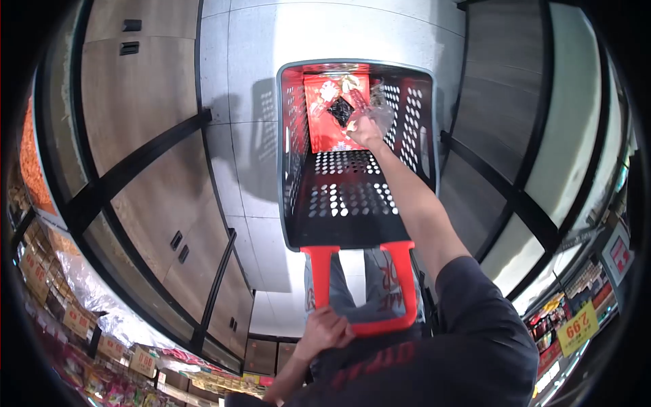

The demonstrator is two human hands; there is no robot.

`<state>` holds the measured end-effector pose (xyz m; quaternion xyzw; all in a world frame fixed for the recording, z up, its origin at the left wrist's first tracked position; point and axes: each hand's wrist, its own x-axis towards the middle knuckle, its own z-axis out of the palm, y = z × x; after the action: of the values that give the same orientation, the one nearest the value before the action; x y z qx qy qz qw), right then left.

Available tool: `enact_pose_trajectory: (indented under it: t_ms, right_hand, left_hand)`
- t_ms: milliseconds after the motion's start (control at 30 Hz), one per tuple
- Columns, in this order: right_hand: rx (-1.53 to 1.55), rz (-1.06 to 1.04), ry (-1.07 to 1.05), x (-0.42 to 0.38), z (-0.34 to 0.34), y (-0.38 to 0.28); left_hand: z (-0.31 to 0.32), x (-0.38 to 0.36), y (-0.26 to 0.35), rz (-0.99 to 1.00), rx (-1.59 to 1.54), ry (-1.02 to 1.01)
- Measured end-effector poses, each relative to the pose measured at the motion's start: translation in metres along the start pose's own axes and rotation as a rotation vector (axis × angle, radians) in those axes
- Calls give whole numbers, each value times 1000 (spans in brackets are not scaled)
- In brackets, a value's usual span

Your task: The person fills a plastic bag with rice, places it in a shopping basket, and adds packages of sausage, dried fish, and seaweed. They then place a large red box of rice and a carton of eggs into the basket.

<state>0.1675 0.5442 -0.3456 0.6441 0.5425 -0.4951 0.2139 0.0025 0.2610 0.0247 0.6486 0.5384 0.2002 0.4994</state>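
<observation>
A dark shopping basket with round holes in its walls and a red pull handle stands in front of me. My left hand is wrapped round the near left corner of that handle. Inside the basket, at its far end, lies a flat red package with printed pictures and a dark diamond in its middle. My right hand reaches down over the package's right side, fingers closed on a clear plastic bag. What the bag contains is hard to make out.
Wood-fronted store bins line the left, and dark-panelled ones the right. Packaged goods sit at lower left. A yellow price sign hangs at lower right. Light tiled floor surrounds the basket.
</observation>
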Motion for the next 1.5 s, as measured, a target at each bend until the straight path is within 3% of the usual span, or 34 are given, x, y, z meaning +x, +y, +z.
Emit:
enact_pose_trajectory:
  t_ms: [67, 133, 167, 200, 300, 367, 467, 667, 733, 867, 1000, 1067, 1100, 1200, 1267, 1333, 1400, 1467, 1500]
  right_hand:
    - [122, 103, -34, 35, 12, -10]
    - [-84, 62, 190, 69, 38, -7]
    - [-60, 71, 50, 93, 44, -2]
    - [-60, 69, 54, 109, 46, -1]
    - [-35, 93, 261, 138, 73, 0]
    - [-134, 73, 296, 144, 85, -2]
    - [-254, -54, 413, 152, 107, 6]
    - [-244, -58, 202, 150, 115, 24]
    - [-182, -153, 258, 137, 105, 28]
    - [187, -226, 747, 148, 88, 28]
    - [86, -100, 553, 184, 82, 48]
    - [-177, -145, 312, 185, 80, 43]
    - [113, -132, 143, 187, 89, 49]
    - [425, -299, -7, 163, 110, 44]
    - [221, -281, 112, 131, 114, 31]
    - [868, -398, -51, 103, 122, 25]
    - [966, -392, 63, 47, 92, 7]
    - [1029, -229, 15, -27, 31, -27]
    - [1086, -217, 16, -58, 9, -34]
  left_hand:
    - [-4, -2, -1, -74, 15, -75]
    - [9, -13, -9, -52, -52, 30]
    - [12, -18, -13, -23, -37, 54]
    - [16, -22, -18, 7, -19, 84]
    - [25, -42, -34, 44, 6, 58]
    - [26, -67, -53, 399, 73, -18]
    - [21, -48, -46, 175, -4, -23]
    - [17, -31, -40, 129, -37, -45]
    - [16, -30, -39, 130, -49, -51]
    - [16, -26, -42, 122, -62, -58]
    - [14, -18, -52, 124, -72, -70]
    - [13, -18, -50, 117, -71, -70]
    - [13, -20, -47, 111, -70, -69]
    - [12, -19, -39, 95, -60, -68]
    - [6, -15, -31, 75, -50, -84]
    - [2, -12, -23, 53, -36, -79]
    - [1, -3, -23, 116, -22, 128]
    - [-11, 3, -5, -93, -71, -3]
    - [-7, 1, -1, -98, -72, 72]
